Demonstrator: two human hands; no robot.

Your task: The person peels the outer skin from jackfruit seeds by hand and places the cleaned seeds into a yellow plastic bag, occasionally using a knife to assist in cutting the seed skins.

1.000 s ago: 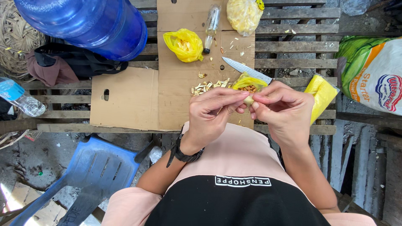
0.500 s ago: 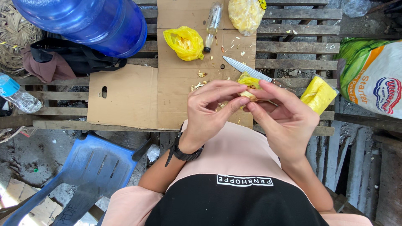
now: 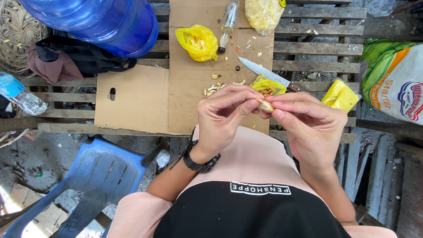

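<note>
My left hand (image 3: 224, 117) and my right hand (image 3: 308, 121) meet in front of me, fingertips pinched together on a small pale nut in its shell (image 3: 265, 105). A black watch sits on my left wrist. Just beyond my fingers lies a small open yellow bag (image 3: 266, 85) with brown nuts inside. A knife (image 3: 264, 72) with a serrated blade rests behind it on a sheet of brown cardboard (image 3: 141, 99). Bits of shell (image 3: 213, 89) are scattered on the cardboard.
A slatted wooden bench (image 3: 317, 48) holds the cardboard, two more yellow bags (image 3: 198, 42), a small bottle (image 3: 229, 20) and a yellow packet (image 3: 339, 96). A big blue water jug (image 3: 97, 22) stands far left, a printed sack (image 3: 396, 83) right, a blue plastic chair (image 3: 88, 172) lower left.
Both hands have drawn slightly nearer to me while still working the nut between the fingertips. Nothing else has moved.
</note>
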